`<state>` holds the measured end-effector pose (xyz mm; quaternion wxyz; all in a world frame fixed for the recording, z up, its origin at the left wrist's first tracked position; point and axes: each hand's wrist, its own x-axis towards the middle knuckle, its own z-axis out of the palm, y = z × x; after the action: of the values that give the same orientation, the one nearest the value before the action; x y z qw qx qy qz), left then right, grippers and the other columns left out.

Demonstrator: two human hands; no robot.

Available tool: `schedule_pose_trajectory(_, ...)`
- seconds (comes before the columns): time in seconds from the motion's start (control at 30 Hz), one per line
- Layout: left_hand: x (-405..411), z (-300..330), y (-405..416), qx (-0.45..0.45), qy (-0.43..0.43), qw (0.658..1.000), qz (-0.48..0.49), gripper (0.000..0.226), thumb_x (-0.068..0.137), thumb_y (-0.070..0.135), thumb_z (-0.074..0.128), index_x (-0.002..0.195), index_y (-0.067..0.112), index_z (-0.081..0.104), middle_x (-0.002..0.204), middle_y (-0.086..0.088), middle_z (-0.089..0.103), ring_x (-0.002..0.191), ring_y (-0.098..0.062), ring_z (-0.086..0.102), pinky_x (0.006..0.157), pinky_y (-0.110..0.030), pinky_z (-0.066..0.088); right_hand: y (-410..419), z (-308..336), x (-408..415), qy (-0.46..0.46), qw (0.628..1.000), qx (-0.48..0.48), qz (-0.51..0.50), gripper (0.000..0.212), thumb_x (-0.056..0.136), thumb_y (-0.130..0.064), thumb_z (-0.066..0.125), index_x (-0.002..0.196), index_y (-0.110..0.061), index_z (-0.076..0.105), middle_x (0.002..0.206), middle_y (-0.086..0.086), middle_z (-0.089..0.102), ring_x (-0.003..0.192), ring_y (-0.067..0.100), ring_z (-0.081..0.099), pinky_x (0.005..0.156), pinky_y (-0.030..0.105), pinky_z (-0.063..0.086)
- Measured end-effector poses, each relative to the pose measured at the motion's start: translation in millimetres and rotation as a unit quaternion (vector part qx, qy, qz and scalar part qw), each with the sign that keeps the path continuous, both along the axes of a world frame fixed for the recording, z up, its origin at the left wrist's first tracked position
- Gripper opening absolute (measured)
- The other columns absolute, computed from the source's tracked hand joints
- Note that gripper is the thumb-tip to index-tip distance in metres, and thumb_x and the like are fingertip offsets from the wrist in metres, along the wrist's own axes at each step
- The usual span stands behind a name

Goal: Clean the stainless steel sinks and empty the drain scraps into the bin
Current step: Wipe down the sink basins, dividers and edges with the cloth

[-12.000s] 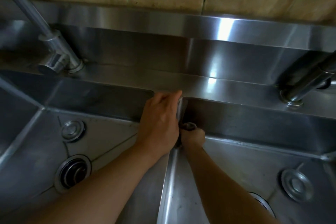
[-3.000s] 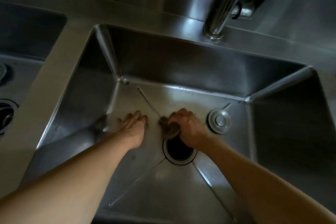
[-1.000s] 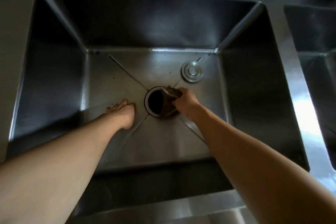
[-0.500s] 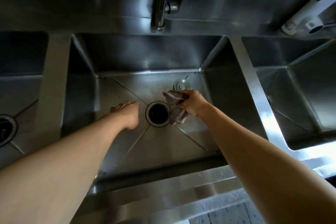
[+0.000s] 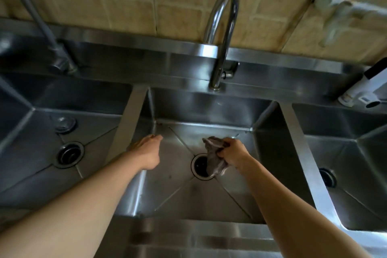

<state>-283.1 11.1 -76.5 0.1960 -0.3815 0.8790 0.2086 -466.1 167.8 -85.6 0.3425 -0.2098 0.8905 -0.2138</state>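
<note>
right hand clamped on grey cloth at 3 o'clock of middle-sink drain | left hand relaxed, empty – apart | risk: cloth dropped into open drain – scraps pushed down

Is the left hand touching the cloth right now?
Apart. The head view shows the left hand over the middle sink's left side, with bare steel floor between it and the cloth gripped by the right hand.
</note>
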Motion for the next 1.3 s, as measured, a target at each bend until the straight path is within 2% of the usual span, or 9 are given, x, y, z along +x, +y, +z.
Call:
schedule_pose_trajectory(0.13, 24, 27, 5, -0.024, 0.023, 0.999, 0.041, 0.067, 0.089, 0.011, 0.052, 0.149, 0.025, 0.025, 0.153, 0.002, 0.030, 0.137, -0.023, 0.036, 0.109, -0.039, 0.036, -2, 20, 8, 0.008, 1.000, -0.013, 0.013, 0.034, 0.084, -0.007, 0.059, 0.117, -0.015, 0.063, 0.113, 0.013, 0.067, 0.104, 0.028, 0.063, 0.093, 0.036, 0.051)
schedule_pose_trajectory(0.37, 70, 58, 17, -0.032, 0.053, 0.991, 0.118, 0.068, 0.090, 0.010, 0.050, 0.150, 0.025, 0.022, 0.156, 0.000, 0.026, 0.140, -0.022, 0.031, 0.112, -0.037, 0.032, -19, 52, 39, 0.004, 0.997, -0.064, 0.035, 0.033, 0.082, -0.003, 0.060, 0.112, -0.013, 0.067, 0.104, 0.011, 0.067, 0.099, 0.027, 0.062, 0.088, 0.036, 0.052)
schedule_pose_trajectory(0.47, 91, 68, 17, -0.041, 0.062, 0.986, 0.151, 0.067, 0.090, 0.011, 0.050, 0.149, 0.028, 0.023, 0.155, 0.002, 0.028, 0.138, -0.023, 0.035, 0.109, -0.037, 0.035, -35, 64, 56, -0.004, 0.995, -0.074, 0.068, 0.029, 0.083, -0.001, 0.060, 0.109, -0.012, 0.066, 0.096, 0.009, 0.062, 0.097, 0.027, 0.060, 0.089, 0.037, 0.052)
schedule_pose_trajectory(0.63, 126, 83, 8, -0.055, 0.083, 0.977, 0.191, 0.068, 0.090, 0.012, 0.052, 0.150, 0.027, 0.022, 0.154, 0.002, 0.030, 0.136, -0.023, 0.037, 0.108, -0.038, 0.038, -66, 86, 90, -0.014, 0.990, -0.105, 0.098, 0.032, 0.085, 0.002, 0.057, 0.113, -0.012, 0.065, 0.103, 0.014, 0.063, 0.097, 0.029, 0.059, 0.088, 0.038, 0.052)
schedule_pose_trajectory(0.77, 162, 90, -9, -0.062, 0.092, 0.970, 0.216, 0.068, 0.093, 0.012, 0.052, 0.150, 0.029, 0.021, 0.155, 0.004, 0.026, 0.137, -0.023, 0.036, 0.108, -0.038, 0.038, -95, 99, 124, -0.019, 0.985, -0.127, 0.116, 0.034, 0.087, 0.002, 0.054, 0.116, -0.013, 0.063, 0.101, 0.011, 0.061, 0.093, 0.025, 0.058, 0.081, 0.033, 0.052)
schedule_pose_trajectory(0.93, 219, 94, -45, -0.071, 0.095, 0.967, 0.226, 0.068, 0.093, 0.011, 0.052, 0.151, 0.028, 0.020, 0.157, 0.005, 0.023, 0.141, -0.021, 0.030, 0.111, -0.038, 0.034, -136, 105, 183, -0.017, 0.982, -0.131, 0.133, 0.031, 0.085, 0.000, 0.056, 0.111, -0.014, 0.065, 0.095, 0.010, 0.062, 0.088, 0.025, 0.060, 0.074, 0.032, 0.051)
schedule_pose_trajectory(1.03, 258, 94, -73, -0.063, 0.096, 0.970, 0.213, 0.068, 0.093, 0.010, 0.053, 0.151, 0.026, 0.020, 0.156, 0.002, 0.025, 0.139, -0.022, 0.032, 0.111, -0.038, 0.035, -161, 105, 224, -0.005, 0.982, -0.138, 0.128, 0.027, 0.083, -0.002, 0.058, 0.105, -0.017, 0.066, 0.095, 0.011, 0.064, 0.091, 0.028, 0.062, 0.081, 0.039, 0.055)
schedule_pose_trajectory(1.13, 297, 96, -102, -0.055, 0.092, 0.975, 0.196, 0.067, 0.094, 0.011, 0.052, 0.151, 0.024, 0.018, 0.157, 0.002, 0.023, 0.141, -0.022, 0.029, 0.113, -0.035, 0.032, -185, 104, 264, 0.001, 0.984, -0.141, 0.110, 0.026, 0.082, -0.004, 0.062, 0.104, -0.017, 0.068, 0.098, 0.012, 0.066, 0.095, 0.030, 0.062, 0.084, 0.039, 0.053)
schedule_pose_trajectory(1.3, 349, 99, -146, -0.045, 0.094, 0.977, 0.188, 0.067, 0.094, 0.011, 0.052, 0.151, 0.024, 0.020, 0.157, 0.002, 0.023, 0.142, -0.021, 0.027, 0.113, -0.036, 0.031, -217, 108, 308, -0.008, 0.987, -0.138, 0.084, 0.020, 0.082, -0.003, 0.062, 0.093, -0.019, 0.065, 0.093, 0.011, 0.065, 0.089, 0.027, 0.062, 0.072, 0.033, 0.049)
